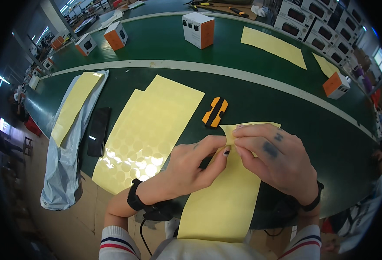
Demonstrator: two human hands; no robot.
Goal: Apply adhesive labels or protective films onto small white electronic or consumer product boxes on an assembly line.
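Long, plain, pale yellow sheet [223, 199]

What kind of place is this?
Looks like a factory assembly or packing line, probably. The signs: a long green surface with white edging, likely a conveyor; orange-and-white boxes spaced along it; and stacked cartons at the far right.
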